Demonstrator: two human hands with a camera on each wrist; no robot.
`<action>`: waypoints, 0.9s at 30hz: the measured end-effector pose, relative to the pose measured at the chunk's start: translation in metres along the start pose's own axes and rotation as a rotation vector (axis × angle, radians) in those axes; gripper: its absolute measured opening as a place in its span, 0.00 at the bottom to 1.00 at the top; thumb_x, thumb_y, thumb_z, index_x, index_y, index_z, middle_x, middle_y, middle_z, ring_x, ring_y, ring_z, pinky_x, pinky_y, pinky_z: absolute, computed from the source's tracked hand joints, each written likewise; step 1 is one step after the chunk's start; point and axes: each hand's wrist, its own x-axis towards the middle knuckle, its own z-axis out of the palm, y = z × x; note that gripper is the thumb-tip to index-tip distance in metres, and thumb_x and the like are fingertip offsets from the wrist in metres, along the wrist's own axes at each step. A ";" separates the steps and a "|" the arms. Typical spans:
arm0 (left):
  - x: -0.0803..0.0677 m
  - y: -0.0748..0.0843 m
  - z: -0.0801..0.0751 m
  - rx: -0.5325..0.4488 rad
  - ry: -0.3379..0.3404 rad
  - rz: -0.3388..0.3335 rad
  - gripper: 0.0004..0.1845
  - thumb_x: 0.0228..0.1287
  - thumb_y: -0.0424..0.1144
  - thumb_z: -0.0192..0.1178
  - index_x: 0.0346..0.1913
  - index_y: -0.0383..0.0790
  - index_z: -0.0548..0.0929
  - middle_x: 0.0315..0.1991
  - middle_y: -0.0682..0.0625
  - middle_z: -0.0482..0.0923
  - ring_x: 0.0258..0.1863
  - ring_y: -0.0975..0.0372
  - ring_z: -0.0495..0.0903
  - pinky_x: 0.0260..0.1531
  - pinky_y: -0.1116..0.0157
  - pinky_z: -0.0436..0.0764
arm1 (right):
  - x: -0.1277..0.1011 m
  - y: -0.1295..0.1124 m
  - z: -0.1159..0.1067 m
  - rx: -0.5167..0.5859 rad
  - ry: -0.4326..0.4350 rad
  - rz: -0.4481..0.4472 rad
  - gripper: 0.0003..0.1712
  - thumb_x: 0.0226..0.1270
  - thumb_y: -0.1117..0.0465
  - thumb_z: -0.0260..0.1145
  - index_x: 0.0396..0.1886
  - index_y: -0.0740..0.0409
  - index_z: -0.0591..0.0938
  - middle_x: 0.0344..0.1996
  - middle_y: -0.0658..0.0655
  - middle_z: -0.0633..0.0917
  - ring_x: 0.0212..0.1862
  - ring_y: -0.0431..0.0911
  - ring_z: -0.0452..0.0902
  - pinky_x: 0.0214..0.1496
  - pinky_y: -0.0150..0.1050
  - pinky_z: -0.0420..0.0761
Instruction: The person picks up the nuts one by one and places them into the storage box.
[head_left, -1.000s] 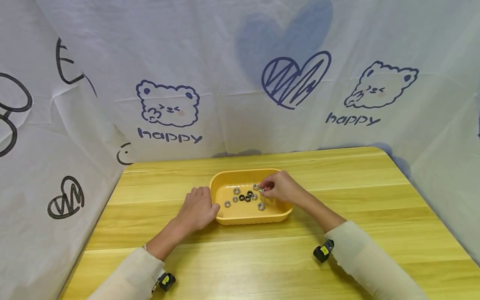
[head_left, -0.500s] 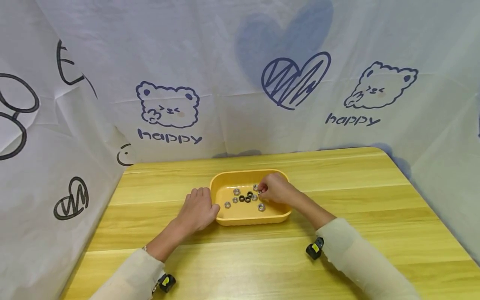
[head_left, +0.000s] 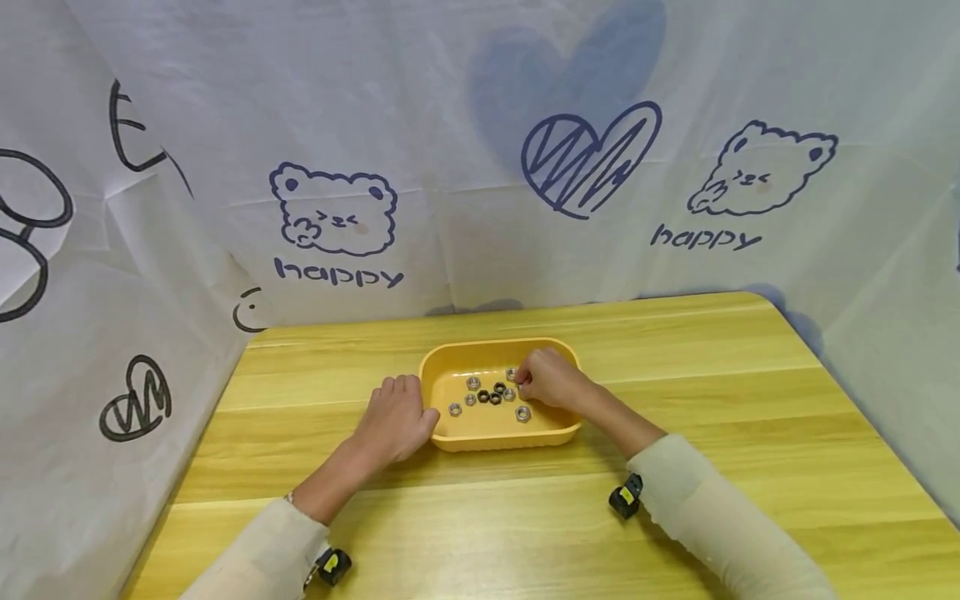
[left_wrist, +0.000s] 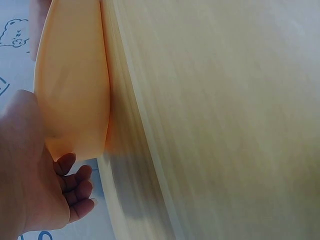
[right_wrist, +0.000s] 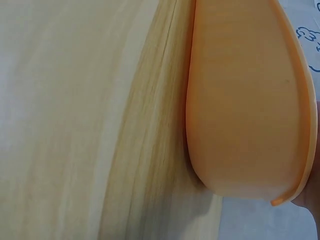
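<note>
A yellow plastic tray (head_left: 498, 442) sits on the table with silver and black hex nuts inside. My left hand (head_left: 393, 421) grips its left end; in the left wrist view the thumb lies over the rim and the fingers curl below. My right hand (head_left: 553, 382) reaches over the right rim, fingertips low in the tray, pinching a small silver nut that the fingers mostly hide. Close by lie a large silver nut (head_left: 522, 413), another silver nut (head_left: 512, 374) and a black nut (head_left: 495, 398). In the right wrist view the tray wall (right_wrist: 245, 100) hides the fingers.
The wooden table (head_left: 480, 525) extends around the tray on all sides. White cloth (head_left: 465, 167) printed with bears and hearts hangs behind it and along both sides. A black wrist device (head_left: 625, 497) hangs under the right sleeve, another (head_left: 333, 566) under the left.
My right hand has shifted slightly left and lower into the tray, and the nut at its fingertips is now mostly covered. The left hand keeps its grip, and the loose nuts stay put.
</note>
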 end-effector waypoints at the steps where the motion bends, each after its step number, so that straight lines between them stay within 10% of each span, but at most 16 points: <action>1: 0.000 0.000 0.000 -0.001 0.000 -0.001 0.15 0.67 0.46 0.50 0.40 0.35 0.71 0.34 0.44 0.68 0.37 0.51 0.65 0.41 0.58 0.64 | 0.000 0.000 0.000 0.003 -0.002 0.005 0.10 0.60 0.69 0.74 0.42 0.64 0.92 0.41 0.59 0.93 0.45 0.49 0.90 0.50 0.41 0.87; 27: 0.001 -0.001 0.002 -0.014 0.009 -0.009 0.13 0.66 0.45 0.50 0.39 0.36 0.71 0.33 0.45 0.68 0.36 0.52 0.64 0.39 0.59 0.62 | 0.003 -0.004 0.003 0.016 0.062 0.098 0.03 0.56 0.63 0.80 0.30 0.57 0.93 0.31 0.53 0.93 0.32 0.42 0.87 0.43 0.39 0.86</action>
